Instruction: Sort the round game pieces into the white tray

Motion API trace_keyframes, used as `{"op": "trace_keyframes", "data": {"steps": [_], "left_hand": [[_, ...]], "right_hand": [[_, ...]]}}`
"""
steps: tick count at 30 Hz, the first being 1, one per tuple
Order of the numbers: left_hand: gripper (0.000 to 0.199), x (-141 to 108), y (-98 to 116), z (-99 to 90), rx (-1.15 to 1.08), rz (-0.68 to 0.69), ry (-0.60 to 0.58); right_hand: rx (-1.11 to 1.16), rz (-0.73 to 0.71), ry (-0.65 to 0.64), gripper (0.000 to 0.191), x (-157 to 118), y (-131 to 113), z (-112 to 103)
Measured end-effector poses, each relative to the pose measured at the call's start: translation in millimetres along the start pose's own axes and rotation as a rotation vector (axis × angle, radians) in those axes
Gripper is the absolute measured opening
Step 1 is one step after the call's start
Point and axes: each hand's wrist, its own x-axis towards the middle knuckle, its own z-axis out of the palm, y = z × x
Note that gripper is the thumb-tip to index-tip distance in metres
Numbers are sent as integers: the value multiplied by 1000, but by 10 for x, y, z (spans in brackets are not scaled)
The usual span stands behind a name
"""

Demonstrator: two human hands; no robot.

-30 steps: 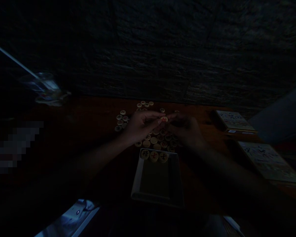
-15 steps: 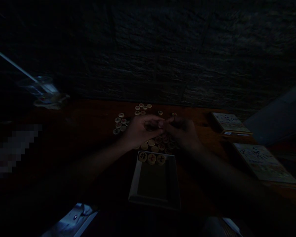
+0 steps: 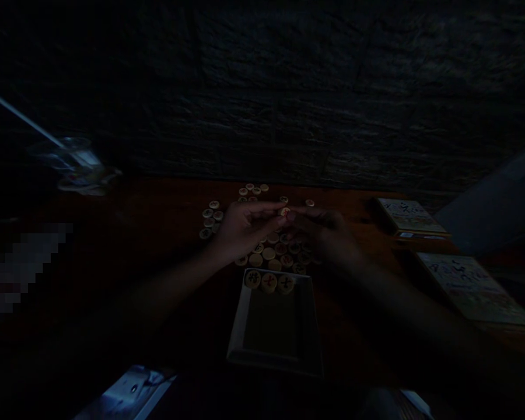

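Observation:
Between my two hands a round xiangqi piece [image 3: 284,212] with a red character is pinched at the fingertips. My left hand [image 3: 245,229] grips it from the left with thumb and forefinger. From the right, the fingers of my right hand [image 3: 326,230] close on the same piece. Below the hands, several loose xiangqi pieces [image 3: 268,253] lie on the wooden table, partly covered by the hands. Nearer to me stands a shallow open box [image 3: 237,332], with three piles of pieces [image 3: 269,282] along its far end, one topped in red and two in black.
Two flat printed boxes [image 3: 411,214] lie on the right of the table [image 3: 161,204]. A clear plastic cup with a straw [image 3: 76,160] stands at the far left. A dark stone wall [image 3: 262,116] rises behind the table. A bright printed object [image 3: 129,391] shows at the bottom left.
The piece between my fingertips has come into view with its red character showing. My left fingers have straightened somewhat. The box and its piles stay in place.

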Motion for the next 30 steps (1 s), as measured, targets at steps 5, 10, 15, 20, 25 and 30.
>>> {"op": "trace_keyframes", "data": {"steps": [5,10,15,20,25,30], "left_hand": [[25,-7,-35,-31,190,141,-4],[37,0,-13,-37,183,90,-8],[30,27,44,-24,-218,-257,-57],[31,26,93,-3,-477,-458,-154],[24,24,104,-14,-488,-457,-191],[27,25,87,-19,-584,-469,-205]], "right_hand": [[-126,-10,-11,41,-30,30,-7],[-173,-48,-28,41,-64,22,-8],[-358,-301,77,38,-70,-5,-37],[-619,-484,1,33,-107,1,-64],[-682,-552,-27,32,-101,-19,-90],[-721,-623,-54,26,-99,-60,-98]]}}
